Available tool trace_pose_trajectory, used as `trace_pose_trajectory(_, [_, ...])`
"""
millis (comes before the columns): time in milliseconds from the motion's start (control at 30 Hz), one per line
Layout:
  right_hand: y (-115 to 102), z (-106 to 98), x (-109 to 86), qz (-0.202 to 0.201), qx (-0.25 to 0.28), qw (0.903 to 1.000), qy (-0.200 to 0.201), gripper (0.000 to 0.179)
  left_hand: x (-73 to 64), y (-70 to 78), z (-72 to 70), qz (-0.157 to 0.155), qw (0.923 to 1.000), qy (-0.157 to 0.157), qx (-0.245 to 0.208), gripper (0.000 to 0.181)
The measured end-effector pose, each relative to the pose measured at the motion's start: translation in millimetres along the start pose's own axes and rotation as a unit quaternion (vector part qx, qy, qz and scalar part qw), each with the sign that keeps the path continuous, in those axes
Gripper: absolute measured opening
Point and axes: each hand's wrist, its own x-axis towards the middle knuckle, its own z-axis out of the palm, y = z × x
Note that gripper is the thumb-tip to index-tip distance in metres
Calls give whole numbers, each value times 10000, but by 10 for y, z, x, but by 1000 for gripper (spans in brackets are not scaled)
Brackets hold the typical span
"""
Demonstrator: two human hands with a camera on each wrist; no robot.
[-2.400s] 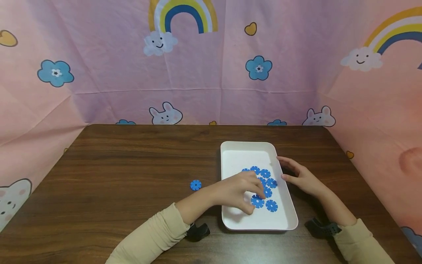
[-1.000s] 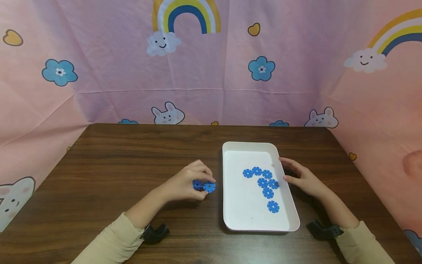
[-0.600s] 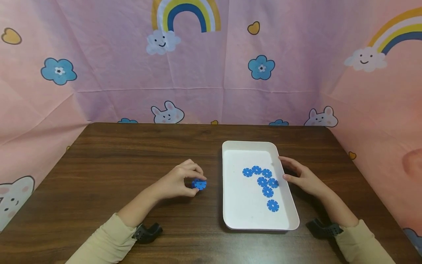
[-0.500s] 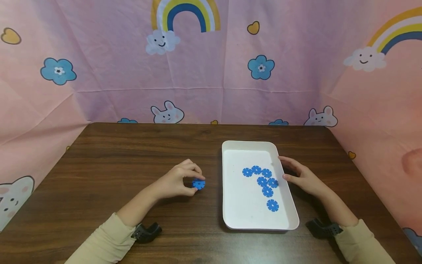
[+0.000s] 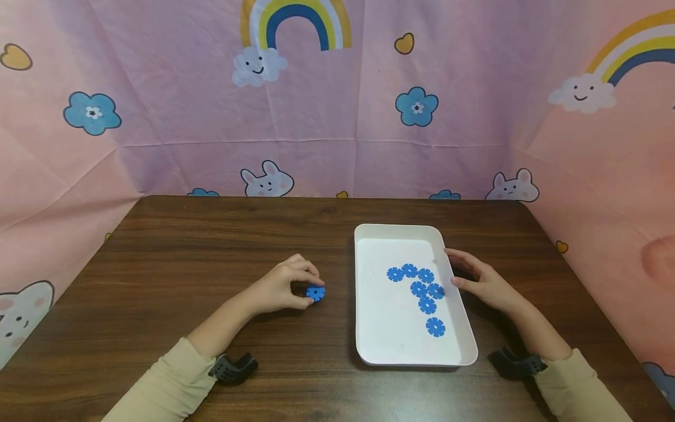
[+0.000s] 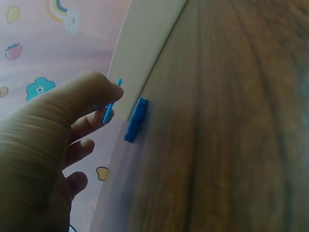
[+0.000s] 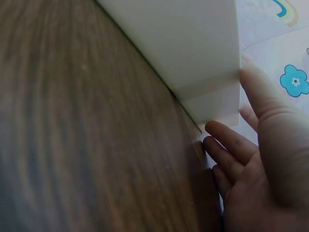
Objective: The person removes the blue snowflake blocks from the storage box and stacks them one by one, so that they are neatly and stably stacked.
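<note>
In the head view my left hand (image 5: 282, 287) pinches a blue notched plastic disc (image 5: 315, 293) between thumb and forefinger, left of the white tray (image 5: 364, 346). The left wrist view shows this thin disc (image 6: 112, 101) edge-on, held above the table beside a second blue disc piece (image 6: 136, 121) lying on the wood. From above, the held disc hides that lower piece. My right hand (image 5: 487, 286) touches the tray's right side, its fingers relaxed. In the right wrist view the thumb (image 7: 258, 89) rests at the tray wall (image 7: 193, 48). Several blue notched discs (image 5: 427, 305) lie flat in the tray.
A brown wooden table (image 5: 184, 264) carries everything. Behind and beside it hangs a pink and lilac cloth (image 5: 316, 105) with rainbows, flowers and rabbits. Black straps (image 5: 234, 369) sit on both wrists below beige sleeves.
My left hand has taken a disc from the tray and brought it left, over the one lying on the table, easing slightly further left since. The right hand stays at the tray.
</note>
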Motion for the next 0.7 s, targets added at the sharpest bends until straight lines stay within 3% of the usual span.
trace_pose_trajectory(700, [-3, 10, 2, 23, -25, 10000, 25, 59, -15, -90, 26, -168, 9997, -72, 178, 26])
